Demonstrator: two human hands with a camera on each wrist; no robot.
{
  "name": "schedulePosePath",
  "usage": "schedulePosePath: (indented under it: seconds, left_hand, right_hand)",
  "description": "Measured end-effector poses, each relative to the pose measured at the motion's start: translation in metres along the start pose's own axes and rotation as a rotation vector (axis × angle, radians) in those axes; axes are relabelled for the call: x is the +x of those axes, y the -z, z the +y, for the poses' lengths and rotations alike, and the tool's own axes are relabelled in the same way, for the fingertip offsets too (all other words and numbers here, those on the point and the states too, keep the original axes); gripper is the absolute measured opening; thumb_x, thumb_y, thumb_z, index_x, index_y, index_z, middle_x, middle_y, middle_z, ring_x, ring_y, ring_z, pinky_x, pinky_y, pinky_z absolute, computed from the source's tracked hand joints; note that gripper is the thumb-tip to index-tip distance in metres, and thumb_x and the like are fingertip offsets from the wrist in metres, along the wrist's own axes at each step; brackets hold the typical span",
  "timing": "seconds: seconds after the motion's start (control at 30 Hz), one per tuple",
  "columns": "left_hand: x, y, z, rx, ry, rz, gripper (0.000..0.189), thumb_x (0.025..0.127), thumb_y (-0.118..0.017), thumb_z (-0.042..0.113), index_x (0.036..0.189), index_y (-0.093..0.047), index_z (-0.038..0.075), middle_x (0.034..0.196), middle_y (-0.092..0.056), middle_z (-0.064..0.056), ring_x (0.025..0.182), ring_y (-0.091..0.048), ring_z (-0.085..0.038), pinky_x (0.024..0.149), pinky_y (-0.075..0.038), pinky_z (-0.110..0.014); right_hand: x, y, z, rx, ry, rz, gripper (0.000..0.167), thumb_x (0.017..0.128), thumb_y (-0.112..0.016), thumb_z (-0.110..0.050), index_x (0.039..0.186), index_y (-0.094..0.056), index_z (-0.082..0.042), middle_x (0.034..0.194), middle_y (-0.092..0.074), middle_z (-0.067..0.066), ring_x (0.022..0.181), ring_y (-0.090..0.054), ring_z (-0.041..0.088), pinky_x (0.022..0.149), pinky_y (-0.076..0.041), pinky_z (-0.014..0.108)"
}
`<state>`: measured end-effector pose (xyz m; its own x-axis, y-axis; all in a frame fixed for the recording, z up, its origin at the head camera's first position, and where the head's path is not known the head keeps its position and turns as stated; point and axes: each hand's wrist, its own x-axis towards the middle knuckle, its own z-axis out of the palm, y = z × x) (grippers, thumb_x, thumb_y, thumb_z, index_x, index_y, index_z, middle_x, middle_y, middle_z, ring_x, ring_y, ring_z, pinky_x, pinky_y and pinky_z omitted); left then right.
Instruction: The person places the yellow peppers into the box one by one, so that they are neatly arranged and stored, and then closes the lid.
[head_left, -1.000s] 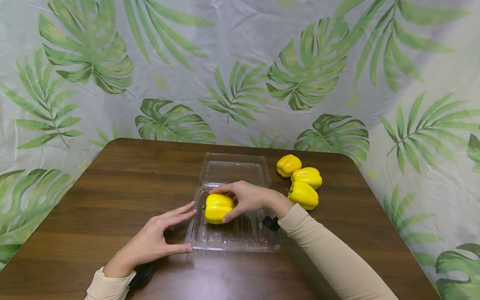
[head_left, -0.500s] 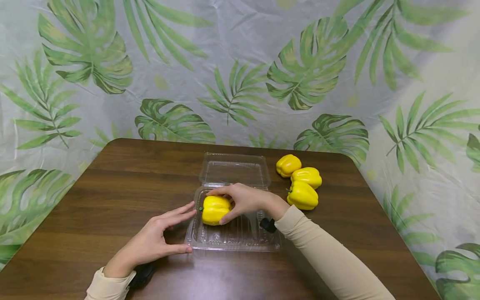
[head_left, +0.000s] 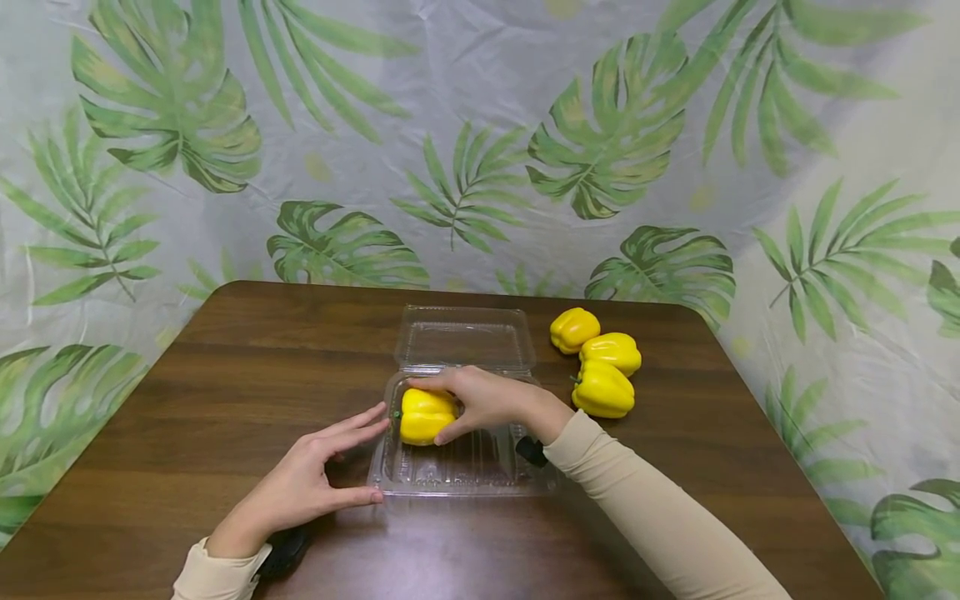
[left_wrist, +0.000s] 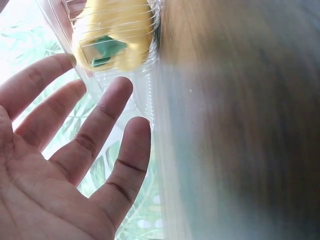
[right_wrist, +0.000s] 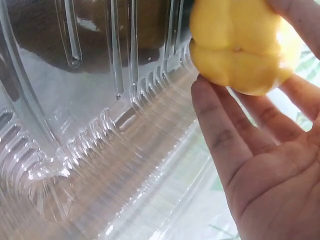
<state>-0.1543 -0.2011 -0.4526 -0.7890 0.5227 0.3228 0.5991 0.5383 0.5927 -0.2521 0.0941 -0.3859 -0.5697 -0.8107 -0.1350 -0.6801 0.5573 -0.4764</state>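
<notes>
A right hand (head_left: 487, 400) is holding a glossy yellow bell pepper (head_left: 426, 417) inside a clear plastic clamshell container (head_left: 465, 479).
Its grip is clamping round the pepper near the container's left wall, the green stem (head_left: 397, 414) pointing left; the left hand (head_left: 311, 479) is lying beside that wall, its grip spread apart. The transparent hinged lid (head_left: 465, 340) is lying folded back, and three more yellow bell peppers (head_left: 603, 389) are sitting clustered rightward on the dark brown wood-grained tabletop (head_left: 247, 400).

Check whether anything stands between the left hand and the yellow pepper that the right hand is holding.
Yes: the clear container's left wall. In the left wrist view, the yellow pepper shows through ribbed plastic, with the left hand outside.
</notes>
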Motion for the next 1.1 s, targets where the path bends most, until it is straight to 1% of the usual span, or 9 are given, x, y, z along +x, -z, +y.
schedulePosePath:
  seconds: [0.1, 0.17, 0.27, 0.37, 0.43, 0.57, 0.83, 1.1]
  left_hand:
    - [0.0, 0.0, 0.001, 0.001, 0.003, 0.002, 0.081, 0.084, -0.091, 0.048, 0.154, -0.061, 0.02, 0.167, -0.051, -0.001, 0.146, -0.058, -0.032, 0.113, -0.054, -0.04]
    - [0.0, 0.0, 0.001, 0.003, 0.005, 0.006, 0.081, 0.084, -0.091, 0.047, 0.154, -0.061, 0.02, 0.167, -0.051, -0.001, 0.146, -0.058, -0.032, 0.114, -0.053, -0.038]
    - [0.0, 0.0, 0.0, 0.005, 0.004, 0.011, 0.081, 0.084, -0.092, 0.046, 0.154, -0.061, 0.019, 0.167, -0.051, -0.001, 0.146, -0.058, -0.032, 0.115, -0.05, -0.031]
    - [0.0, 0.0, 0.0, 0.002, 0.002, 0.012, 0.081, 0.084, -0.092, 0.046, 0.154, -0.061, 0.019, 0.167, -0.051, -0.001, 0.146, -0.057, -0.032, 0.115, -0.047, -0.023]
    - [0.0, 0.0, 0.0, -0.001, 0.0, 0.012, 0.081, 0.084, -0.092, 0.045, 0.154, -0.061, 0.019, 0.166, -0.052, -0.001, 0.146, -0.057, -0.032, 0.115, -0.044, -0.019]
    - [0.001, 0.0, 0.001, -0.009, 0.003, 0.011, 0.081, 0.084, -0.092, 0.045, 0.154, -0.061, 0.019, 0.166, -0.052, -0.001, 0.147, -0.057, -0.032, 0.115, -0.04, -0.015]
    - [0.001, 0.0, 0.001, -0.003, 0.002, 0.017, 0.08, 0.084, -0.092, 0.044, 0.154, -0.061, 0.02, 0.166, -0.052, -0.001, 0.146, -0.057, -0.032, 0.114, -0.039, -0.012]
    - [0.001, 0.0, 0.001, -0.013, 0.0, 0.031, 0.08, 0.084, -0.092, 0.043, 0.154, -0.061, 0.019, 0.167, -0.051, -0.001, 0.145, -0.058, -0.032, 0.113, -0.031, -0.006]
  right_hand:
    - [-0.003, 0.001, -0.002, -0.043, -0.029, 0.011, 0.087, 0.092, -0.088, -0.033, 0.165, -0.044, -0.015, 0.156, -0.06, 0.01, 0.135, -0.061, 0.025, 0.117, -0.049, 0.044]
    - [-0.004, 0.002, -0.004, -0.06, -0.054, 0.019, 0.085, 0.092, -0.088, -0.035, 0.164, -0.046, -0.018, 0.152, -0.06, 0.011, 0.134, -0.061, 0.027, 0.117, -0.05, 0.046]
    - [-0.006, 0.002, -0.008, -0.1, -0.077, 0.041, 0.082, 0.091, -0.088, -0.036, 0.162, -0.05, -0.019, 0.144, -0.06, 0.012, 0.126, -0.061, 0.026, 0.112, -0.053, 0.045]
    - [-0.007, 0.003, -0.01, -0.147, -0.091, 0.067, 0.079, 0.09, -0.089, -0.038, 0.159, -0.054, -0.02, 0.135, -0.059, 0.013, 0.117, -0.058, 0.024, 0.106, -0.054, 0.042]
    - [-0.007, 0.003, -0.011, -0.17, -0.099, 0.08, 0.079, 0.09, -0.089, -0.039, 0.158, -0.056, -0.02, 0.133, -0.059, 0.012, 0.114, -0.056, 0.023, 0.104, -0.054, 0.04]
    - [-0.008, 0.003, -0.011, -0.183, -0.116, 0.083, 0.079, 0.09, -0.089, -0.039, 0.159, -0.056, -0.019, 0.132, -0.059, 0.012, 0.113, -0.056, 0.023, 0.103, -0.053, 0.038]
    - [-0.007, 0.003, -0.015, -0.226, -0.135, 0.091, 0.08, 0.09, -0.089, -0.041, 0.159, -0.055, -0.019, 0.133, -0.062, 0.011, 0.111, -0.06, 0.022, 0.101, -0.056, 0.037]
    - [-0.006, 0.0, -0.016, -0.259, -0.13, 0.123, 0.078, 0.088, -0.09, -0.042, 0.156, -0.058, -0.019, 0.132, -0.062, 0.01, 0.112, -0.062, 0.022, 0.102, -0.058, 0.038]
